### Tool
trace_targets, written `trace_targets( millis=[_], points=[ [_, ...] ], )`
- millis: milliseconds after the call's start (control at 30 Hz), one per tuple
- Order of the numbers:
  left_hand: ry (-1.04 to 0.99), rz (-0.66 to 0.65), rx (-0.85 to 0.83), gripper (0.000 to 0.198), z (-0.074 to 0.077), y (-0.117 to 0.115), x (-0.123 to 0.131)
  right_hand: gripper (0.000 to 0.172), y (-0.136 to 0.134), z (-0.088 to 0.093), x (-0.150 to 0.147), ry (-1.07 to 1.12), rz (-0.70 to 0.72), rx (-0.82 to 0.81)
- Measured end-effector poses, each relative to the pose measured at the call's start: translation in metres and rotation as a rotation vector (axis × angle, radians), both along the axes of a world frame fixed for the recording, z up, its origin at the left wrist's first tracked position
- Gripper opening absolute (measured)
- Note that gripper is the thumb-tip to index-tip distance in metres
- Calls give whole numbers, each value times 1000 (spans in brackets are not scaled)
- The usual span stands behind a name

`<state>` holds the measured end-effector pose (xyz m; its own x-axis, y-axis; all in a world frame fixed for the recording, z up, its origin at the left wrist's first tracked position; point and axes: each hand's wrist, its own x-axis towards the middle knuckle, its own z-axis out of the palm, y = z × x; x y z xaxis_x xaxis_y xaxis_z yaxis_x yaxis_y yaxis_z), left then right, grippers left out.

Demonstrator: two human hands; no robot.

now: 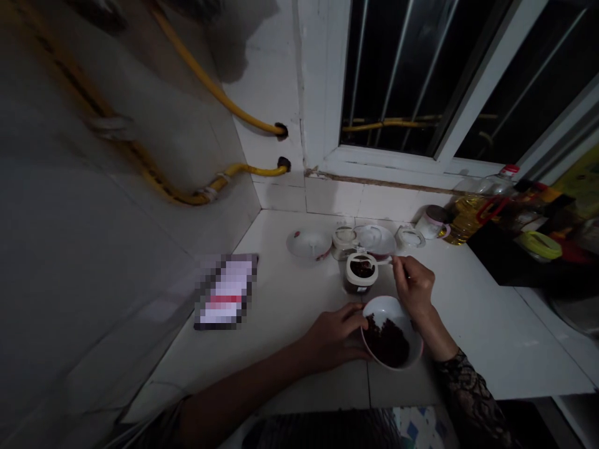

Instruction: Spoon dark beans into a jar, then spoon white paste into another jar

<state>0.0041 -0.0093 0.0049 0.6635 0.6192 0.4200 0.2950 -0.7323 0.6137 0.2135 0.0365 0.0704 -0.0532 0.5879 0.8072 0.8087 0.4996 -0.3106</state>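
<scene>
While L grip holds bowl, jar nr.

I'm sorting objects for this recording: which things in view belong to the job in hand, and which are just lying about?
In use:
white bowl with dark food, gripped by the left hand
white spoon, held in the right hand
open jar, under the spoon

Seemingly just lying about:
pixelated flat object
shallow dish
bottle of yellow liquid
pink-handled container
</scene>
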Motion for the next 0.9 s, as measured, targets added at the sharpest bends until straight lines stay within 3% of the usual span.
trace_targets(
  millis=[67, 133, 267, 433, 567, 733, 900],
  points=[
    [0, -2, 3, 44, 0, 0, 0, 28, -1, -1, 2, -206, 15, 93],
    [-5, -6, 11, 44, -1, 1, 0, 26, -2, 0, 5, -280, 5, 163],
    [-7, -12, 9, 44, -4, 2, 0, 30, -8, 5, 13, -115, 4, 154],
    [-10, -12, 12, 45, -5, 2, 0, 48, -22, 14, 28, 225, -14, -263],
    [-25, -4, 32, 44, -3, 1, 0, 53, -27, 17, 33, 47, 188, -596],
    [-17, 4, 49, 44, -2, 0, 0, 44, -30, 11, 23, -243, 255, -626],
    [-28, 11, 60, 45, -5, 0, 0, 43, -34, 7, 14, -265, 370, -786]
  ],
)
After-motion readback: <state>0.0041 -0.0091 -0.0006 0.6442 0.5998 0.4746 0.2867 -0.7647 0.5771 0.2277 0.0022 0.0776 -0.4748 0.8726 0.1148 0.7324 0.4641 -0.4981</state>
